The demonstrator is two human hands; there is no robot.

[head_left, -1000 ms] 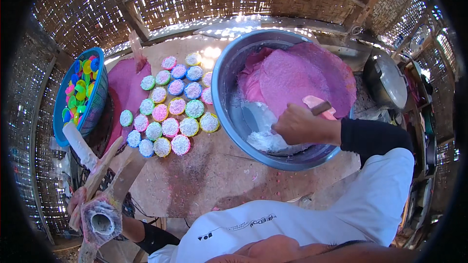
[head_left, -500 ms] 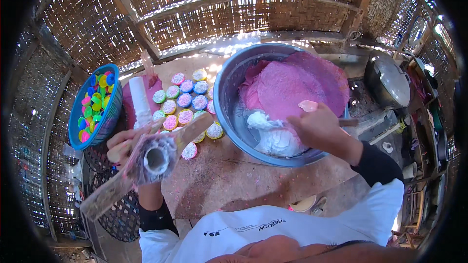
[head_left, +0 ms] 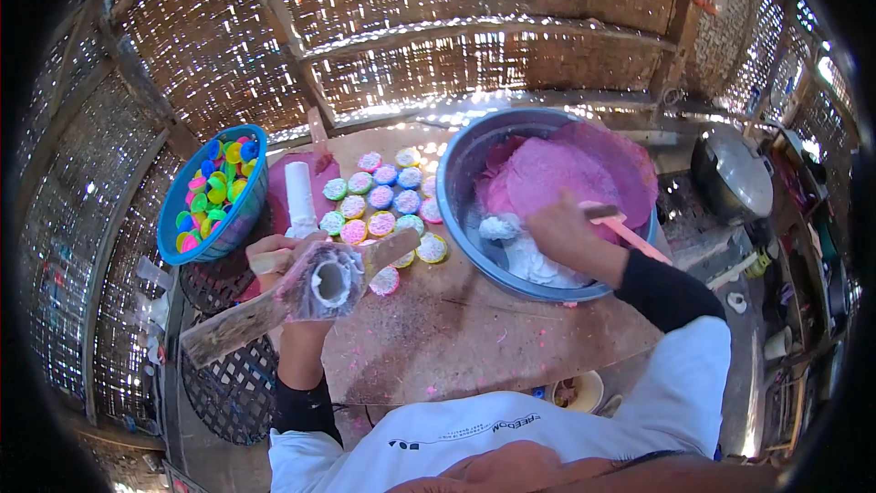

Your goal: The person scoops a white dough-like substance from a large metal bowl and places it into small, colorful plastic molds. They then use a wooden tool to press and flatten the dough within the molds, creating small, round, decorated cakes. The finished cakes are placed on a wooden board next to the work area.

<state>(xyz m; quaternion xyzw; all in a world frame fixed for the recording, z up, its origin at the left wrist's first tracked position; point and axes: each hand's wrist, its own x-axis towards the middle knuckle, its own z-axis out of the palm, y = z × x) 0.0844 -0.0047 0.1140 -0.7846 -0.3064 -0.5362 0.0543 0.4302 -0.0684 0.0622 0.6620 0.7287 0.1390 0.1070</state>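
Left hand: my left hand [head_left: 274, 256] grips the wooden frame [head_left: 228, 333] around its middle, likely since the crossbars give the steadiest hold.
Frame collar: plastic-wrapped collar [head_left: 347, 299] has its round opening turned up at me, held clear of the worktop [head_left: 438, 329].
White tube: white tube [head_left: 299, 192] sticks out past my knuckles, away from me, so it blocks nothing on my side.
Right hand: my right hand [head_left: 570, 237] is over the basin, apparently closed on a pink tool [head_left: 643, 240] jutting back over my wrist; fingertips blurred.
White mass: white mass [head_left: 543, 267] sits low in the basin [head_left: 445, 187], near side, within easy reach.
Pink cloth: pink cloth [head_left: 547, 173] bunches toward the far side, leaving the white mass bare; probably a cover.
Filled cups: filled cups [head_left: 381, 199] stand close together between basket and basin, upright, presumably keeping the shreds in.
Basket: blue basket [head_left: 248, 210] corrals loose coloured cups on my left.
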